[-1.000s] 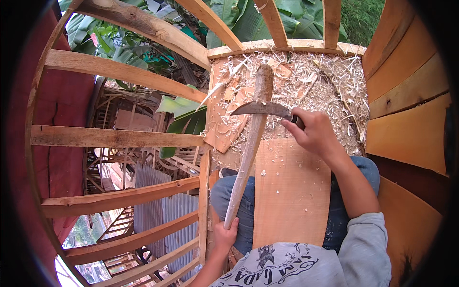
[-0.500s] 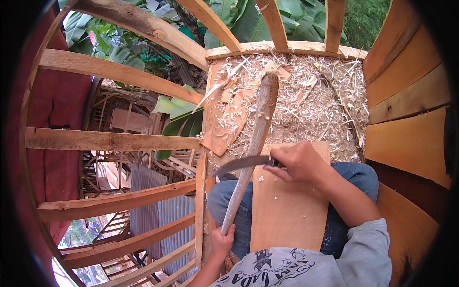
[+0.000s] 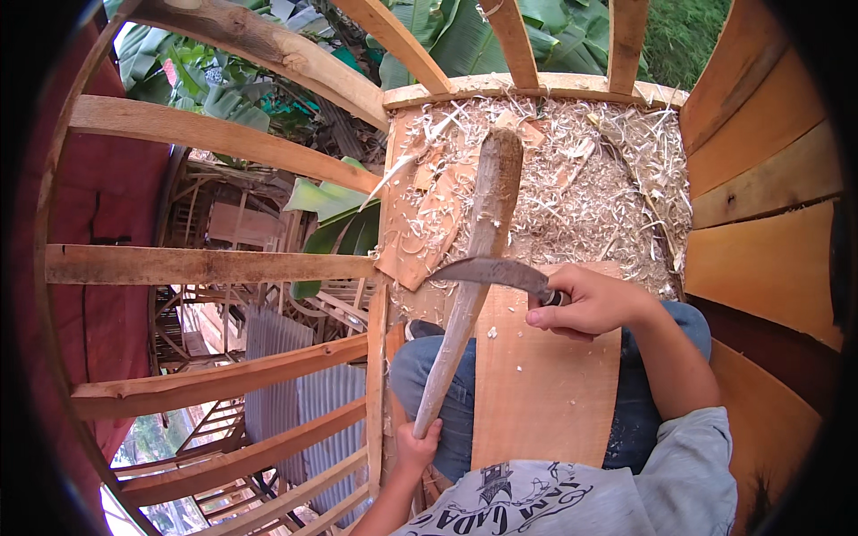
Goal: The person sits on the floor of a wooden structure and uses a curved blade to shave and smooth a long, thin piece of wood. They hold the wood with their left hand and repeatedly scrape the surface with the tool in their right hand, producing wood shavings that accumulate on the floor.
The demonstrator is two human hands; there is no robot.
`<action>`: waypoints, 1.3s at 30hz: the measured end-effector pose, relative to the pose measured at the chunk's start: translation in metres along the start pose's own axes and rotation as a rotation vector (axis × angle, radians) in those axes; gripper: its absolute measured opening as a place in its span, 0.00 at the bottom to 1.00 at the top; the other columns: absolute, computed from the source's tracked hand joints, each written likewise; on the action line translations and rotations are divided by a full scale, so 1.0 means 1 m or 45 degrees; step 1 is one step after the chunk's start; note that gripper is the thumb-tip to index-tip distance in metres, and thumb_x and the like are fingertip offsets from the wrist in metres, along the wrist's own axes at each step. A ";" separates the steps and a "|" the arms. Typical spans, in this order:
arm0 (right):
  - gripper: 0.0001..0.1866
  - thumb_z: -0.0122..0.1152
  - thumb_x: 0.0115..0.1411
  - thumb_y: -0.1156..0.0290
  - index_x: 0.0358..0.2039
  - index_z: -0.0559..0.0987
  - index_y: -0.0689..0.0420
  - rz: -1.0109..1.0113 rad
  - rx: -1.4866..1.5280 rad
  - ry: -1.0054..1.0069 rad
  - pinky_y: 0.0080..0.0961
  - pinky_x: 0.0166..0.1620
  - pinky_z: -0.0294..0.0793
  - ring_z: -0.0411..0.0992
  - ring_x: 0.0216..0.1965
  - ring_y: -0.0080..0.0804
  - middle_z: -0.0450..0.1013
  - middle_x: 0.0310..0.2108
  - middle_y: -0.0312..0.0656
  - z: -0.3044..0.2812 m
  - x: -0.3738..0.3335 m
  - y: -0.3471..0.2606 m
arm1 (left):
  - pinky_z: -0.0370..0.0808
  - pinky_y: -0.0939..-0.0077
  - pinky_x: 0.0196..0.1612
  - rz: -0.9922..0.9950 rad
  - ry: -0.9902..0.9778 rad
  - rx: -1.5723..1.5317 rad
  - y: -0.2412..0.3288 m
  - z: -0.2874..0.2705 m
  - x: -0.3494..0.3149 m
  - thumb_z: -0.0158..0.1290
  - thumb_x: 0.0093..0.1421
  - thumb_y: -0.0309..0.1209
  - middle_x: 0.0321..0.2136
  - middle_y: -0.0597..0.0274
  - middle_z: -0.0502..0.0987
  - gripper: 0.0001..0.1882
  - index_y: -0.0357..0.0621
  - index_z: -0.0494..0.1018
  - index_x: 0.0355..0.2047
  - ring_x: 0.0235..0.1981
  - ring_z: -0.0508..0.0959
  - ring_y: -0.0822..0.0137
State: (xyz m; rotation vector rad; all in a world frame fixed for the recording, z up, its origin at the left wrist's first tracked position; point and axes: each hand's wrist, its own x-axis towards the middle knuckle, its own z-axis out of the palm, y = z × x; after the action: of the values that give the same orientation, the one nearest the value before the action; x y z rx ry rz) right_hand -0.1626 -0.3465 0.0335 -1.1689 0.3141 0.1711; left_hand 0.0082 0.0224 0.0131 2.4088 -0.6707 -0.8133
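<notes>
Right hand (image 3: pixel 594 304): clenched on curved knife (image 3: pixel 492 271)
Left hand (image 3: pixel 417 445): wrapped round wooden stick (image 3: pixel 464 313)
Floor (image 3: pixel 427 306): strewn with wood shavings (image 3: pixel 617 192)
Slatted railing (image 3: pixel 210 266): at left
Plank wall (image 3: pixel 760 255): at right

dark capital lettering (image 3: pixel 565 498) runs across the front of the grey shirt (image 3: pixel 617 505)

Outdoor woodworking spot: open-sided, balcony-like wooden platform (image 3: pixel 427 305), apparently raised. Woodwork shown by pale curled wood shavings (image 3: pixel 581 210) strewn thick at far end, curved dark-metal knife (image 3: pixel 492 270) across long tapering wooden stick (image 3: pixel 495 201). Open air shown by light-brown wooden slat railing (image 3: pixel 210 265) on left and far sides, broad green leaves (image 3: pixel 469 54) beyond, grey corrugated metal sheets (image 3: pixel 332 402) lower down. Orange-brown board wall (image 3: pixel 760 255) on right.
</notes>
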 end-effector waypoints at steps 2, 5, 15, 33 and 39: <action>0.22 0.59 0.58 0.53 0.28 0.77 0.64 -0.128 -0.314 0.077 0.25 0.21 0.63 0.66 0.16 0.23 0.67 0.13 0.36 0.008 0.001 0.001 | 0.66 0.70 0.18 0.003 -0.007 0.009 0.000 -0.001 0.001 0.57 0.56 0.39 0.09 0.59 0.70 0.21 0.35 0.71 0.14 0.13 0.72 0.69; 0.25 0.59 0.58 0.51 0.33 0.79 0.66 -0.171 -0.600 0.057 0.27 0.22 0.65 0.67 0.17 0.27 0.68 0.13 0.40 0.012 0.004 0.004 | 0.65 0.70 0.18 0.024 -0.006 0.035 -0.002 0.001 -0.001 0.57 0.56 0.39 0.09 0.59 0.70 0.21 0.35 0.71 0.14 0.13 0.71 0.69; 0.18 0.58 0.60 0.58 0.26 0.75 0.63 -0.165 -0.094 0.157 0.21 0.12 0.57 0.61 0.08 0.19 0.62 0.07 0.33 0.005 -0.003 -0.001 | 0.65 0.70 0.18 -0.009 -0.006 -0.012 -0.004 0.002 -0.001 0.57 0.56 0.39 0.09 0.60 0.69 0.21 0.34 0.71 0.14 0.14 0.71 0.71; 0.16 0.61 0.58 0.63 0.22 0.75 0.64 -0.538 -0.566 1.031 0.24 0.18 0.58 0.58 0.14 0.18 0.63 0.10 0.37 0.019 0.011 0.000 | 0.66 0.77 0.17 0.038 -0.035 -0.034 -0.008 0.000 0.000 0.55 0.58 0.42 0.10 0.63 0.70 0.22 0.36 0.71 0.15 0.14 0.73 0.72; 0.17 0.60 0.58 0.62 0.25 0.76 0.65 -0.341 -0.607 0.531 0.28 0.21 0.64 0.65 0.14 0.26 0.67 0.12 0.43 0.011 0.003 -0.001 | 0.67 0.76 0.18 0.005 -0.044 -0.038 0.003 -0.001 0.002 0.56 0.57 0.41 0.10 0.62 0.71 0.22 0.36 0.71 0.15 0.14 0.73 0.72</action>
State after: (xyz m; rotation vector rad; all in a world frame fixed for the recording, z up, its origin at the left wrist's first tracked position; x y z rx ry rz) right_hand -0.1575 -0.3369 0.0367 -1.7077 0.4943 -0.2518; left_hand 0.0095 0.0197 0.0148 2.3706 -0.6717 -0.8592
